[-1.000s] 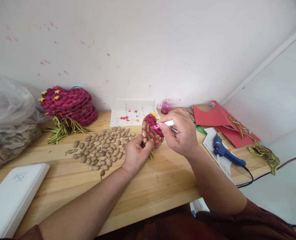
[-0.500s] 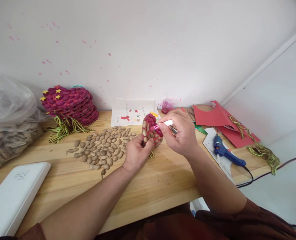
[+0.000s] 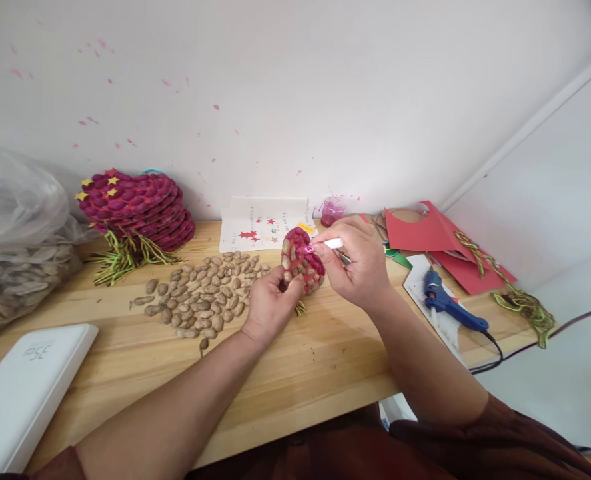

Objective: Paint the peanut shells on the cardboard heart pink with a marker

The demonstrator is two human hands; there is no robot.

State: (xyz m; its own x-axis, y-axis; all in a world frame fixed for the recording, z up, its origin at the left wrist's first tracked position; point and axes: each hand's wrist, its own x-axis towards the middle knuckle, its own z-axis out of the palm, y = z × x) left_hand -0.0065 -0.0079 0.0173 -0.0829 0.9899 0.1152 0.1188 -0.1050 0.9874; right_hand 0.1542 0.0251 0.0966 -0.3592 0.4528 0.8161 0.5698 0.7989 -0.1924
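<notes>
My left hand (image 3: pixel 274 299) is closed on the lower left edge of a peanut-covered craft piece (image 3: pixel 302 257), holding it tilted up above the table. Part of its peanuts are magenta and part are bare tan, on a red backing, with green yarn at the bottom. Pinched in my right hand (image 3: pixel 352 263) is a white-handled marker or brush (image 3: pixel 334 243), its pink tip at the magenta peanuts; the tip's exact kind is hard to make out. Loose peanuts (image 3: pixel 208 293) lie on the table left of my left hand.
A stack of magenta peanut pieces (image 3: pixel 135 200) stands at back left, by a plastic bag of peanuts (image 3: pixel 20 280). A white power bank (image 3: pixel 35 393) lies front left. Behind my hands are printed paper (image 3: pixel 245 220) and a pink-stained cup (image 3: pixel 332 210); rightward, a blue glue gun (image 3: pixel 450 307) and red card (image 3: pixel 410 230).
The pink tip has shifted slightly along the peanuts, and my right hand has turned a little. Both hands keep their hold. The whole view has moved slightly.
</notes>
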